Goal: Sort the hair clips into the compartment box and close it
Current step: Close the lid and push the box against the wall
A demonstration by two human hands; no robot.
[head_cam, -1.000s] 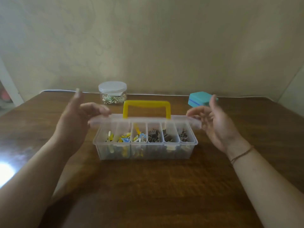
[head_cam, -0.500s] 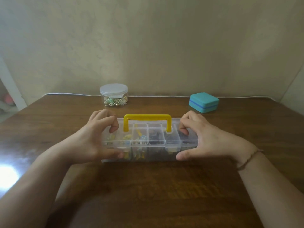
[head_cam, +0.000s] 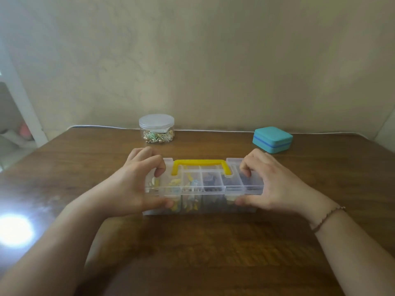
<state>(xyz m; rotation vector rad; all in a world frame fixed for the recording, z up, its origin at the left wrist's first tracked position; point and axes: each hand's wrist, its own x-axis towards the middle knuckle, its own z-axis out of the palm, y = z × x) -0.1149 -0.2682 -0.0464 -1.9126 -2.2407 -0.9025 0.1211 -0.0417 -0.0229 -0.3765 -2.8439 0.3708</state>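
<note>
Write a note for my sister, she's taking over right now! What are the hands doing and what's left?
Left hand grips the left end of the compartment box, fingers curled on the lid, thumb on the front.
Right hand grips the right end likewise.
Box sits mid-table, yellow handle folded flat.
Done: hair clips sorted inside, lid down.
Left: check the front latches; whether they are snapped cannot be told.

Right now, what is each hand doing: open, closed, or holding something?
Left hand: closed on the left end of the clear box, fingers curled over its lid, thumb on the front.
Right hand: closed on the right end, same way.
</note>
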